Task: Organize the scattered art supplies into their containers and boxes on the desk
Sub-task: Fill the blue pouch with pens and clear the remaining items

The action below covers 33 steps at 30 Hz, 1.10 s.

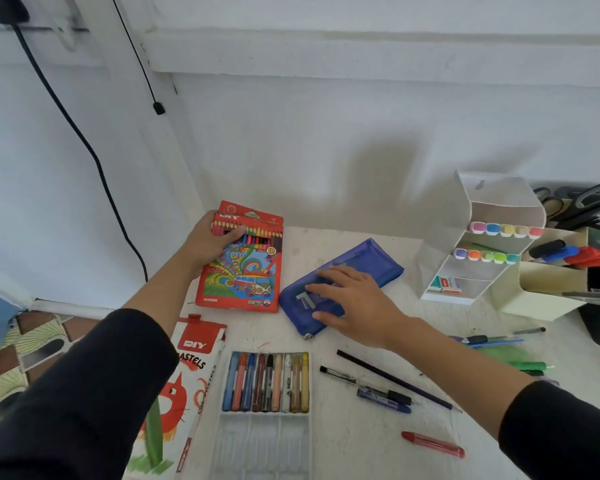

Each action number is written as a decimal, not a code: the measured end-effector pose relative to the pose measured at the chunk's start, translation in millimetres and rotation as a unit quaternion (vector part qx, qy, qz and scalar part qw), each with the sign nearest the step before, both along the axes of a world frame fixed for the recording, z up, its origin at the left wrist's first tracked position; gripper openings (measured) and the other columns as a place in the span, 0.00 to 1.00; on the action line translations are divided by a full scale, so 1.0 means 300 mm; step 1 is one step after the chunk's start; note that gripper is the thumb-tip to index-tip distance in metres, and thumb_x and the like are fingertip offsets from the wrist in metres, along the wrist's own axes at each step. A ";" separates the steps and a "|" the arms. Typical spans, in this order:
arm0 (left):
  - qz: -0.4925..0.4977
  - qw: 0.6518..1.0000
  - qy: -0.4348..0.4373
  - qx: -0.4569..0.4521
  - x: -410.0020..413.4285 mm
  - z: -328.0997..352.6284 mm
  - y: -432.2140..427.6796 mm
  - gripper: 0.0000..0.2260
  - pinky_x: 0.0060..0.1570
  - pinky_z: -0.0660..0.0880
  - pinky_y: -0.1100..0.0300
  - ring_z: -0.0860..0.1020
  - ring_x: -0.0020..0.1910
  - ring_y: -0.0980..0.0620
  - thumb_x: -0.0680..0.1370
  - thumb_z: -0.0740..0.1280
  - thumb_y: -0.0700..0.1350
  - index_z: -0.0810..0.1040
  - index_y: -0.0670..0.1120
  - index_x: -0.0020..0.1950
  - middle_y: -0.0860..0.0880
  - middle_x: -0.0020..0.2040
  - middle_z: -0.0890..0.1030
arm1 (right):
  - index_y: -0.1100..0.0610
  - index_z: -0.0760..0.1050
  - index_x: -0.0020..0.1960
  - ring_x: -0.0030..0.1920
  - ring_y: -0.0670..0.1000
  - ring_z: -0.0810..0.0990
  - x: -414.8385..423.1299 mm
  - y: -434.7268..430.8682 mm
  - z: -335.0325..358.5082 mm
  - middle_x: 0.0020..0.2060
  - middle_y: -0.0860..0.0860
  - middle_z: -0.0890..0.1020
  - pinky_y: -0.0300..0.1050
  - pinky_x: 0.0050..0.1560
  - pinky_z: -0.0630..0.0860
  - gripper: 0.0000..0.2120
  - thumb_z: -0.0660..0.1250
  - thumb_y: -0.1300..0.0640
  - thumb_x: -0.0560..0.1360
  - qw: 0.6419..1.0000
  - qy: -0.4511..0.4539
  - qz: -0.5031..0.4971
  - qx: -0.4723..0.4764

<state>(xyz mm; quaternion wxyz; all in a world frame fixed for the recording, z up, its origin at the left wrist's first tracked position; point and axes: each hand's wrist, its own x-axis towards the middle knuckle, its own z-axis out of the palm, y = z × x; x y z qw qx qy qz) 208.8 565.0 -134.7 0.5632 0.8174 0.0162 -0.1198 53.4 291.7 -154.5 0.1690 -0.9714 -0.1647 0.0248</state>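
Observation:
My left hand [207, 242] grips the upper left corner of a red colour pencil box [245, 271] lying at the desk's far left. My right hand [355, 299] lies flat with spread fingers on a blue mesh zip pouch [371, 259] beside that box. Closer to me sits a white plastic tray [264, 431] holding several oil pastels [267, 381], with its white DIY pastels box [184, 393] to the left. Loose on the desk are a black pencil [395, 379], pens [381, 393] and a red crayon [433, 444].
A white tiered organiser [478, 237] with pastel highlighters and small boxes stands at the right. A cream holder [548, 289] with markers is beside it, scissors [575, 206] behind. More pens and green markers [513, 351] lie near my right forearm. The desk's left edge drops to tiled floor.

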 end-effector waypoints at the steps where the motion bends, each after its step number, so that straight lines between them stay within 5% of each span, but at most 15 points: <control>1: -0.009 0.999 -0.014 0.044 0.003 -0.022 0.001 0.24 0.44 0.81 0.55 0.84 0.49 0.49 0.75 0.75 0.52 0.72 0.46 0.67 0.47 0.56 0.83 | 0.44 0.70 0.73 0.77 0.53 0.60 0.007 -0.002 -0.001 0.76 0.46 0.66 0.52 0.74 0.56 0.23 0.65 0.41 0.79 1.000 -0.006 0.003 -0.011; 4: -0.026 0.980 -0.084 0.176 0.010 -0.058 -0.006 0.26 0.56 0.77 0.51 0.80 0.54 0.49 0.75 0.75 0.55 0.72 0.47 0.69 0.52 0.57 0.80 | 0.45 0.74 0.69 0.73 0.52 0.66 0.020 -0.014 -0.001 0.72 0.45 0.71 0.53 0.70 0.61 0.21 0.68 0.43 0.77 1.000 -0.026 0.006 0.002; 7: -0.060 0.956 -0.130 0.255 0.010 -0.060 -0.016 0.24 0.57 0.74 0.52 0.79 0.58 0.45 0.76 0.74 0.55 0.76 0.45 0.67 0.45 0.57 0.81 | 0.46 0.76 0.67 0.71 0.49 0.67 0.005 -0.029 -0.010 0.70 0.44 0.73 0.51 0.70 0.62 0.20 0.69 0.46 0.77 0.999 -0.027 -0.002 0.027; 13: -0.061 0.934 -0.112 0.333 -0.113 -0.057 -0.012 0.24 0.66 0.72 0.44 0.71 0.68 0.42 0.78 0.70 0.55 0.74 0.49 0.72 0.40 0.67 0.74 | 0.53 0.82 0.57 0.58 0.45 0.76 -0.099 -0.050 -0.019 0.56 0.45 0.81 0.44 0.59 0.75 0.10 0.72 0.57 0.77 0.982 -0.073 -0.021 0.172; 19: -0.086 0.952 -0.146 0.255 -0.370 0.069 -0.097 0.19 0.56 0.76 0.56 0.76 0.61 0.50 0.80 0.70 0.52 0.75 0.52 0.70 0.47 0.67 0.73 | 0.53 0.83 0.51 0.43 0.46 0.81 -0.289 -0.109 0.063 0.42 0.42 0.83 0.40 0.45 0.77 0.04 0.70 0.58 0.78 0.963 -0.050 -0.069 0.255; 25: -0.223 0.949 -0.178 0.136 -0.689 0.139 -0.275 0.06 0.47 0.77 0.64 0.79 0.50 0.60 0.80 0.70 0.49 0.81 0.56 0.56 0.57 0.51 0.81 | 0.51 0.83 0.46 0.41 0.47 0.80 -0.529 -0.196 0.066 0.37 0.41 0.82 0.32 0.39 0.72 0.03 0.71 0.58 0.77 0.965 -0.006 -0.087 0.246; 27: -0.262 0.936 -0.189 0.138 -0.790 0.096 -0.332 0.05 0.49 0.76 0.63 0.79 0.50 0.60 0.80 0.70 0.50 0.81 0.55 0.55 0.58 0.49 0.81 | 0.50 0.82 0.46 0.41 0.47 0.79 -0.587 -0.221 0.052 0.38 0.41 0.81 0.34 0.40 0.72 0.00 0.72 0.54 0.76 0.971 0.001 -0.074 0.226; 30: -0.303 0.893 -0.252 0.216 -0.897 -0.004 -0.392 0.08 0.54 0.74 0.57 0.76 0.53 0.59 0.80 0.68 0.52 0.81 0.56 0.58 0.58 0.52 0.79 | 0.48 0.81 0.51 0.45 0.44 0.76 -0.662 -0.237 0.022 0.42 0.40 0.79 0.38 0.46 0.74 0.10 0.71 0.44 0.75 0.985 -0.007 -0.075 0.155; 33: -0.313 0.827 -0.334 0.325 -0.955 -0.088 -0.425 0.13 0.54 0.70 0.55 0.74 0.56 0.53 0.81 0.61 0.54 0.79 0.57 0.63 0.56 0.56 0.78 | 0.50 0.82 0.58 0.52 0.49 0.77 -0.726 -0.229 -0.023 0.51 0.46 0.81 0.46 0.53 0.75 0.13 0.72 0.48 0.76 0.991 -0.019 -0.075 0.107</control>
